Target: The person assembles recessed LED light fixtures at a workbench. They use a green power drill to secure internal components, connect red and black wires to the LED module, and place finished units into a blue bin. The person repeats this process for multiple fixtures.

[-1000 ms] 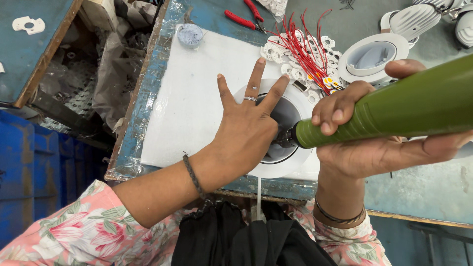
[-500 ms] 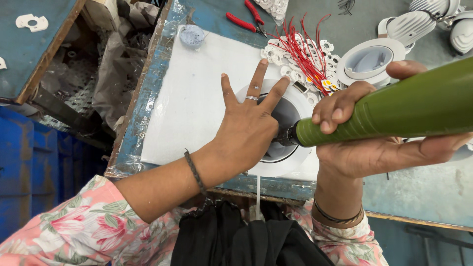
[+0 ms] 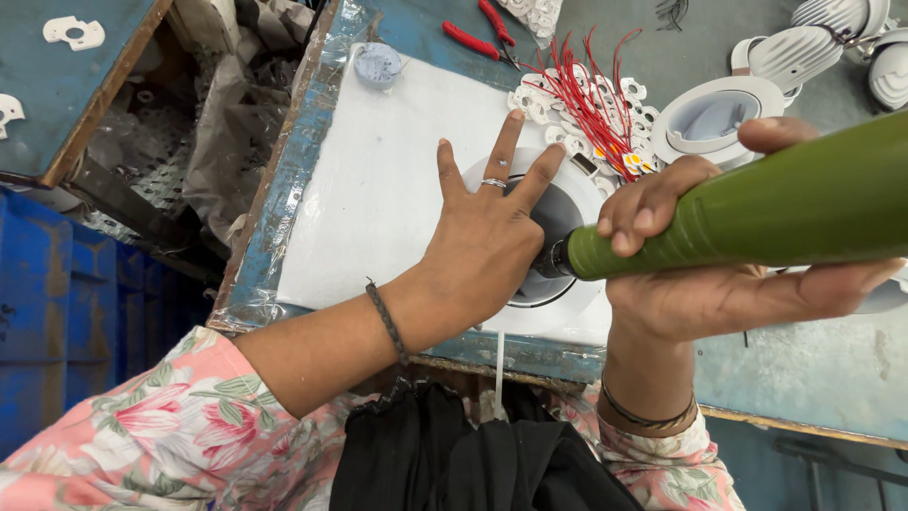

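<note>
Green and thick, the power screwdriver (image 3: 757, 222) fills the right of our view; its far end runs off the frame edge, so we cannot see how long it is. Our right hand (image 3: 728, 274) is clamped around its barrel, fingers (image 3: 653, 203) curled over the top. Its dark tip meets the round white light fitting (image 3: 558, 246) that lies on the white pad (image 3: 378, 189), but the exact spot where tip and fitting touch is hidden behind our left hand (image 3: 487, 251). That hand lies flat and spread on the fitting, fingers apart, pressing down and gripping nothing; it covers most of the dark centre, so we cannot make out what is inside.

Beyond the fitting, a bundle of red wires (image 3: 591, 99) lies over small white parts (image 3: 530, 95), partly hidden by our right-hand fingers. A second white fitting (image 3: 714, 118) sits just behind those fingers, and more ribbed white housings (image 3: 804, 47) are cut off at the top right corner. Red-handled pliers (image 3: 478, 33) lie at the top edge, half out of view.

The pad leaves open room to the left of our left hand, up to a small grey disc (image 3: 378, 64). The blue surface (image 3: 274, 227) ends close to that side, with a drop into a cluttered gap and a blue crate (image 3: 57, 312) below. The near edge of the surface sits right under our wrists.
</note>
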